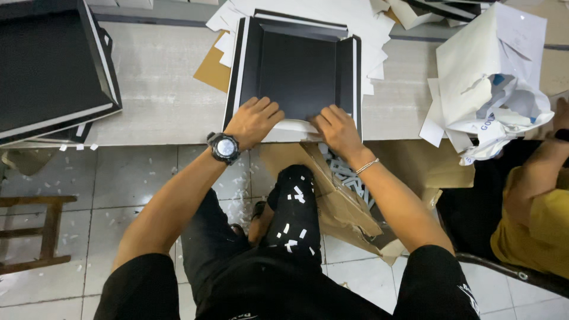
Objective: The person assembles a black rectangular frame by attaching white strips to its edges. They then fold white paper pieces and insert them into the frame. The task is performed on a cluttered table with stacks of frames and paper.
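1. The left hand point(253, 121) lies flat, fingers spread and open, palm down on the near left corner of a black box tray point(298, 74); its grip closes on nothing.
2. The right hand point(336, 129) presses on the tray's near edge just right of the left hand, fingers bent down onto a white strip point(294, 125). Whether the fingertips pinch the strip or only push on it is hard to make out, so I cannot tell this grip.
3. The tray sits at the near edge of the bench point(160, 83), in the middle of the view. Its side walls stand up, black inside with white edges; the near wall is hidden under both hands.
4. White sheets point(379, 35) lie under and beyond the tray, and a brown card point(210, 70) shows at its left. The sheets' far ends are cut off by the top of the view.
5. At far left a stack of larger black trays point(50, 65) is cut off by the frame.
6. At right a heap of crumpled white paper point(495, 83) partly covers another person's arm point(536, 172); their hand is mostly out of view.
7. Below the bench, a torn brown paper bag point(344, 204) leans by the right forearm; its contents are unclear.
8. White scraps dot the black trousers point(293, 222) and the tiled floor point(118, 178).
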